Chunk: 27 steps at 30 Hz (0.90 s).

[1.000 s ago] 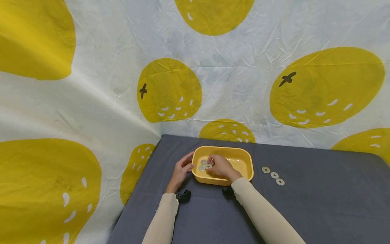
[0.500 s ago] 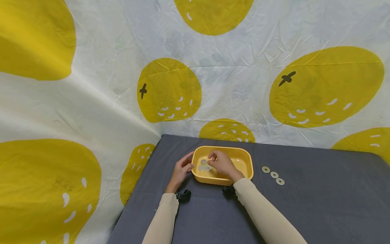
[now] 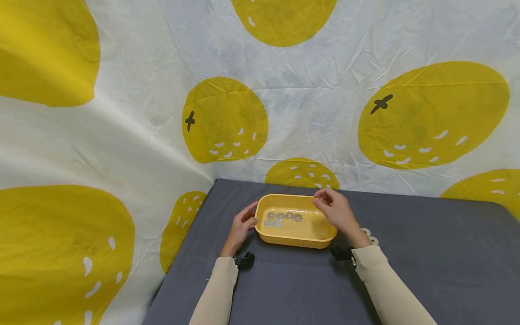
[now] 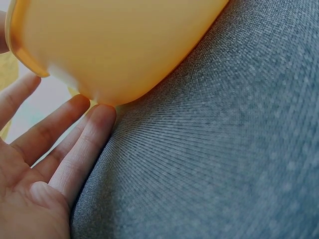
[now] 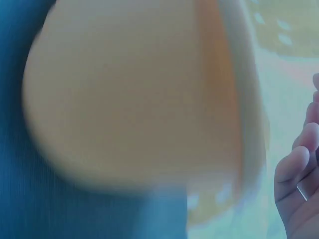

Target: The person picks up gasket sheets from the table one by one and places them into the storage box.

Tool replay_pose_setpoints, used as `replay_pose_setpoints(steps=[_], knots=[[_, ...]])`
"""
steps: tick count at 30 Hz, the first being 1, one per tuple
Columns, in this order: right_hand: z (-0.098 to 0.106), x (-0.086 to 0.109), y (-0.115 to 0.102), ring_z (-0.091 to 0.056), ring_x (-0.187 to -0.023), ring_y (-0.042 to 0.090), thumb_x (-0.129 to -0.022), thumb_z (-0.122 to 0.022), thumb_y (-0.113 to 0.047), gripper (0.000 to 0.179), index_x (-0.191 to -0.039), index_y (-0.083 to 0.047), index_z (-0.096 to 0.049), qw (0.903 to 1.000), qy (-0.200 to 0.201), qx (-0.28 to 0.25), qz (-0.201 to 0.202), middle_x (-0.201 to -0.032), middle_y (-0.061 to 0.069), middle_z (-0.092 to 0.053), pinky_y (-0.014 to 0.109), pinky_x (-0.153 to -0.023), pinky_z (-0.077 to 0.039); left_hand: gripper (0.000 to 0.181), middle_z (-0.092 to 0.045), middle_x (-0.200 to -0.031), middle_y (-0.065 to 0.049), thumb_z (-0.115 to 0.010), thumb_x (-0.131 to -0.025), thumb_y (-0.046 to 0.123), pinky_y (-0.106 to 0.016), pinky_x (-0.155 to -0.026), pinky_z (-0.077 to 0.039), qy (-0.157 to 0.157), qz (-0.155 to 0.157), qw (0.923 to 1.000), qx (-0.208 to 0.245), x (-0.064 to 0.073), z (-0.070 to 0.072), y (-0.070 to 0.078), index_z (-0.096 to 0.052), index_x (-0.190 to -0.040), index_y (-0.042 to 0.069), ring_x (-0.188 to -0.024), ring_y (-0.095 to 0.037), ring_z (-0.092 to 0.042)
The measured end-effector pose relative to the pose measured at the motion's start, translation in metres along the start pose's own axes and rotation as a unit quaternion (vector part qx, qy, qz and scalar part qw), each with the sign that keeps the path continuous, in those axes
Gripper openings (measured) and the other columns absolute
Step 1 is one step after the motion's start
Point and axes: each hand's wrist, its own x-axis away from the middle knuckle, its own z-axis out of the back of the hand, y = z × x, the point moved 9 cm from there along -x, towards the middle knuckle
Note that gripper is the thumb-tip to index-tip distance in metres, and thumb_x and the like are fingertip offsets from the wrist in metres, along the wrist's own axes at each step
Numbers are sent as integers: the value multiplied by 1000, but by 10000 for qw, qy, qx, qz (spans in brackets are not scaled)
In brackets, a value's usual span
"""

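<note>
A yellow rectangular plastic container stands on the dark grey cloth. Flat metal washers, several of them, lie in two short rows toward its left end. My left hand touches the container's left end; in the left wrist view its fairly straight fingers rest against the outer wall. Above the container's right end is my right hand, fingers loosely bent, with nothing seen between them. The right wrist view shows its fingers at the edge, beside the blurred container wall.
Two more washers show on the cloth just right of my right wrist, one partly covered. A white curtain with yellow fruit shapes hangs behind and along the left. The grey cloth stretches far to the right.
My right hand has lifted off the washers in the container and moved right to its far end, uncovering more washers. It now hides one washer on the cloth. The left hand stays put.
</note>
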Motion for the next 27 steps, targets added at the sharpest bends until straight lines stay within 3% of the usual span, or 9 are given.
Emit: replay_pose_setpoints(steps=[5,9,16,20,24,27], knots=[[46,16,40,-53,-73,16,-100,-67,-27,23,-110,-6,-68,9983,96,399,-409,-91,11,-63,26,-60,-45,59,-61,-136,-31,-57,-96,0,-25,-81,-58,-203,14,9998,-46,5,-2,17,-47,-154,7,-120,-49,-60],[64,26,68,-56,-76,15,-100,-66,-29,27,-114,-5,-67,9942,-147,796,-711,-95,11,-65,28,-62,-47,58,-60,-138,-30,-58,-97,1,-26,-83,-58,-180,38,9998,-115,11,-1,28,-48,-154,8,-122,-47,-60],[65,38,96,-60,-81,19,-97,-69,-23,32,-119,0,-65,9826,-743,1203,-1201,-95,11,-66,32,-64,-49,58,-57,-139,-33,-56,-97,-1,-23,-81,-58,-247,35,9997,4,12,-3,30,-46,-154,6,-123,-52,-57],[63,41,108,-59,-75,20,-94,-71,-23,36,-120,1,-64,9769,-1029,1159,-1473,-97,12,-63,34,-59,-49,58,-58,-137,-34,-57,-98,0,-26,-83,-59,-238,36,9997,-2,12,-4,30,-46,-154,5,-122,-52,-58],[59,43,118,-59,-68,21,-93,-73,-22,37,-119,2,-64,9723,-1324,1075,-1596,-98,13,-62,36,-55,-52,58,-59,-137,-33,-57,-97,1,-29,-85,-60,-261,98,9996,-72,12,-5,30,-46,-154,6,-123,-51,-58],[56,40,121,-59,-73,20,-92,-75,-22,35,-116,2,-66,9698,-1483,1252,-1475,-97,13,-63,34,-60,-51,58,-58,-138,-33,-57,-98,1,-30,-86,-59,-306,160,9993,-113,12,-6,31,-45,-155,7,-124,-50,-58]])
